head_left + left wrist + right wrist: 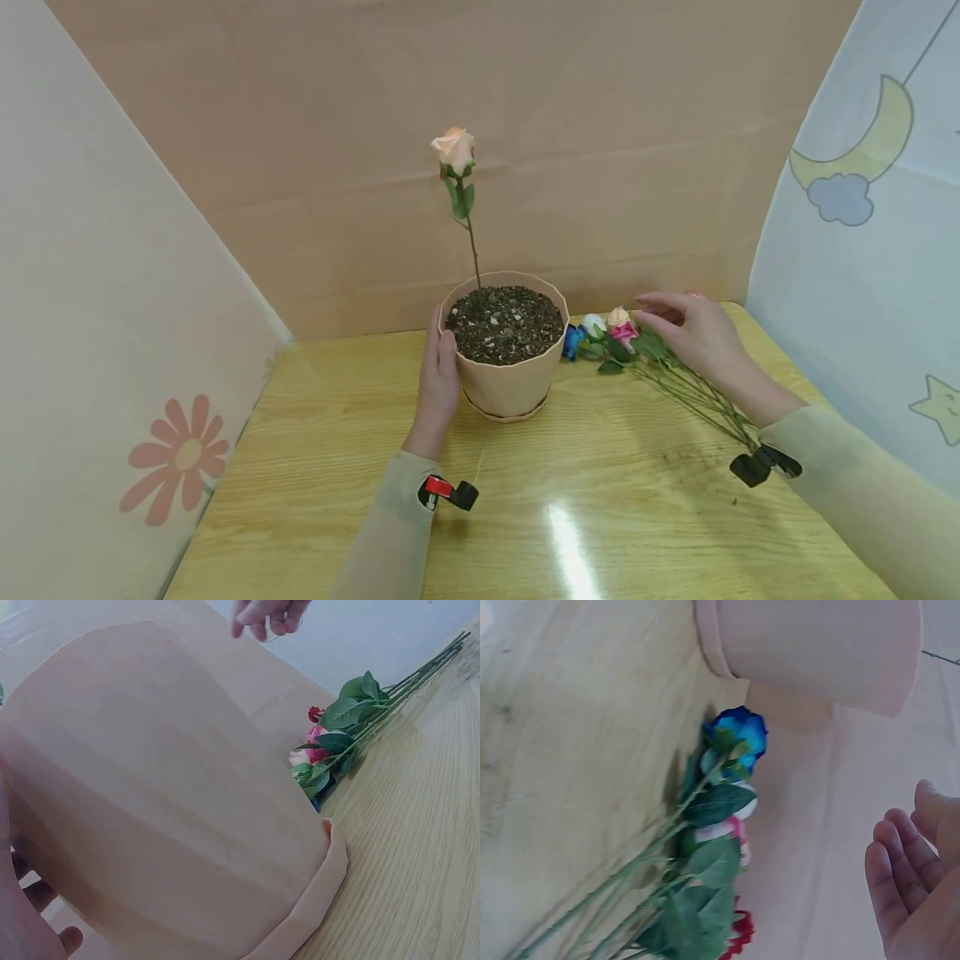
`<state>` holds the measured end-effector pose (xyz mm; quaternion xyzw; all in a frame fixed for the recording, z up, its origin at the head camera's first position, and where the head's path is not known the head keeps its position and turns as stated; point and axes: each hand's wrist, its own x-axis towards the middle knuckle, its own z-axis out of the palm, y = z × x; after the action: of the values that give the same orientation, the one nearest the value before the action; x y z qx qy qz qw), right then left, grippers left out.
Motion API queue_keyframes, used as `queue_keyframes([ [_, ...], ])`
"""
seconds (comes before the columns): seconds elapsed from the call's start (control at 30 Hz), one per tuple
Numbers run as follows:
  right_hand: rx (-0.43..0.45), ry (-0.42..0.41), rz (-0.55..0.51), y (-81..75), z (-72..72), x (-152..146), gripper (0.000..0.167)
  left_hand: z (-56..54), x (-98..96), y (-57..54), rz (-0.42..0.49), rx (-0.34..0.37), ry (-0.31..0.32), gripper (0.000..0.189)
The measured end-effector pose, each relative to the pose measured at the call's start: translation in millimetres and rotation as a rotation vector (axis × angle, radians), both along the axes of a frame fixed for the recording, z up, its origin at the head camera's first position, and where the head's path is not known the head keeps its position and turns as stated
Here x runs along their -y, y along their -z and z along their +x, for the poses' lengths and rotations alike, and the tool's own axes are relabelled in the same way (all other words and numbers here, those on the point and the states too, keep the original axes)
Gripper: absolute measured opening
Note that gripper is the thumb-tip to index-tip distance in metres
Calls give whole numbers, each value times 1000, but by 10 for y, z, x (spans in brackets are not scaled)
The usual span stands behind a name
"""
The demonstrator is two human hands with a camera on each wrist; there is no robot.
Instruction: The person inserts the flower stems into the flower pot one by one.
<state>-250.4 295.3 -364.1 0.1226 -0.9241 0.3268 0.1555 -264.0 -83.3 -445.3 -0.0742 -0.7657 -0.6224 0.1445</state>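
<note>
A peach rose (454, 152) stands upright in the dark soil (507, 327) of a round, pale peach flowerpot (510, 387) on a saucer. My left hand (437, 375) rests against the pot's left side, thumb toward the front. In the left wrist view the pot fills most of the frame, with several fingertips showing past its edge. To the right of the pot, above a bunch of artificial roses, hovers my right hand (696, 333), its fingers loosely bent and holding nothing. Beneath it the bunch includes a blue rose (739, 735), a pink rose (624, 333) and a red rose (740, 935).
Long green stems (693, 396) of the bunch point toward the front right of the wooden table (360, 433). Behind the pot rises a plain brown backdrop (337, 167). Pale printed panels flank the table on both sides. Small dark crumbs lie at the right front.
</note>
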Motion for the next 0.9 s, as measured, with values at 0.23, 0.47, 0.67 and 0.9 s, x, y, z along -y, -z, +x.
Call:
queue_keyframes([
  [0.23,81,23,36,227,94,-128,38,-3,0,-16,2,-2,1,60],
  [0.47,182,21,62,426,125,-216,41,1,0,-21,6,-8,7,61],
  [0.67,222,-4,75,591,115,-283,43,-7,6,-11,1,-8,1,60],
  [0.9,228,-9,75,778,94,-330,38,-15,8,-2,6,-20,9,59],
])
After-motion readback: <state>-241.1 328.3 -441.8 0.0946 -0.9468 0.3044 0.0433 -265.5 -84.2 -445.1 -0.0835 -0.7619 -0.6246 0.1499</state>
